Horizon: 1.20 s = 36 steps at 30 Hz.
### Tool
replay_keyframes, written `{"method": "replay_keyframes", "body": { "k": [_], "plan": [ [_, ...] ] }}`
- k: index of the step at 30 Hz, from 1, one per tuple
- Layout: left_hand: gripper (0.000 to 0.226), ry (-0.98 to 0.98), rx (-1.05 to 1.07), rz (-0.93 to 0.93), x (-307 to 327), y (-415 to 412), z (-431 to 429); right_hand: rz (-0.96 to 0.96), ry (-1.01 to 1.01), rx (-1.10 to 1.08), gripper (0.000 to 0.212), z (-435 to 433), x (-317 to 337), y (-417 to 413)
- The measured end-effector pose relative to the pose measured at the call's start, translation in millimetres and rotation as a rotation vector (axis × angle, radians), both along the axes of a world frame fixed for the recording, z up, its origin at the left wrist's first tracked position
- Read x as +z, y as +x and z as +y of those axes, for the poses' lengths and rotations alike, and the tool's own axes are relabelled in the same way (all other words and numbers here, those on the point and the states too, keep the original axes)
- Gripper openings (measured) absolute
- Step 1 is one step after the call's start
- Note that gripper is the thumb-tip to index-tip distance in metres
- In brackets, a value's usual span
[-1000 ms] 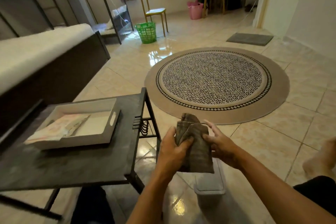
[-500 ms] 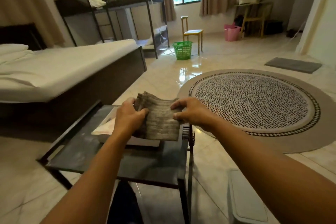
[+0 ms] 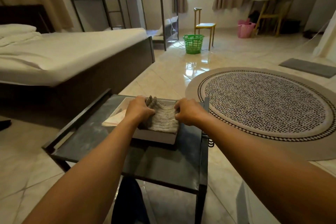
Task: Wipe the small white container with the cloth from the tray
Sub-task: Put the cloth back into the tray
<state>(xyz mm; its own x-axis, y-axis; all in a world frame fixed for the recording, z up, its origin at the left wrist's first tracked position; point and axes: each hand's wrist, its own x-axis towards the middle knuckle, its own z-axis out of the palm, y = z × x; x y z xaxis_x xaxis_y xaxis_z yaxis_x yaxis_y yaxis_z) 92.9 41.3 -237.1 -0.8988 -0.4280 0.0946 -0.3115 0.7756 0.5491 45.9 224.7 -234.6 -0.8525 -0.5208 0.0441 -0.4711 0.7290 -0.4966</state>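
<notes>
No readable text, label, brand, number or sign on any surface in view

hands: left hand, right hand grip cloth | cloth in tray | tray on table

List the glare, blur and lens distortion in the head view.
Head view: window light glares on the wet-looking floor tiles; the forearms bulge toward the lower corners from wide-angle stretch; left hand, right hand and cloth are slightly soft.
</notes>
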Motion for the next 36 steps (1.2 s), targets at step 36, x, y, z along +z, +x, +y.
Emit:
{"method": "replay_keyframes", "body": {
  "k": [36],
  "plan": [
    [0.009,0.132,0.404,-0.02,3,56,-77,0.028,0.42,0.335,0.061,-13,-18,21]
  ]
}}
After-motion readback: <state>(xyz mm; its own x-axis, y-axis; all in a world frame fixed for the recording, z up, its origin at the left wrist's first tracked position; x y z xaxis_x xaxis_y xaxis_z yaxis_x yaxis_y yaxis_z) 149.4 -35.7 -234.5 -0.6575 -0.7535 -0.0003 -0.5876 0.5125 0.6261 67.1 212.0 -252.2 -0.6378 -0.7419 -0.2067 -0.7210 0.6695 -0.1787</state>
